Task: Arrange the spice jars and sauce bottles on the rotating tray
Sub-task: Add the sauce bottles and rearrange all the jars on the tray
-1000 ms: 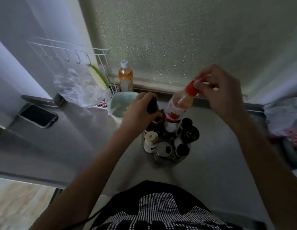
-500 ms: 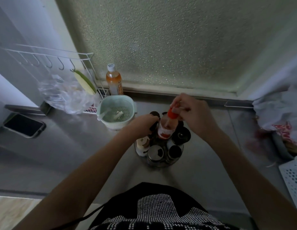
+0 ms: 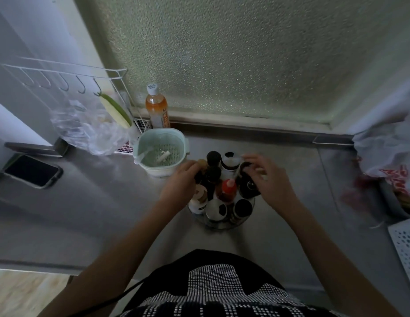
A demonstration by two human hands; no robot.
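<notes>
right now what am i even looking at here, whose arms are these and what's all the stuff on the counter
This is one picture from a camera worn on a person's head, looking down at their own bare arms. On the grey steel counter sits a round clear rotating tray crowded with dark-capped jars and a red-capped sauce bottle. The left hand rests against the bottles on the tray's left side; the right hand touches a black-lidded jar, its grip blurred. Nearby: a pale green strainer basket, an orange drink bottle and a black phone.
</notes>
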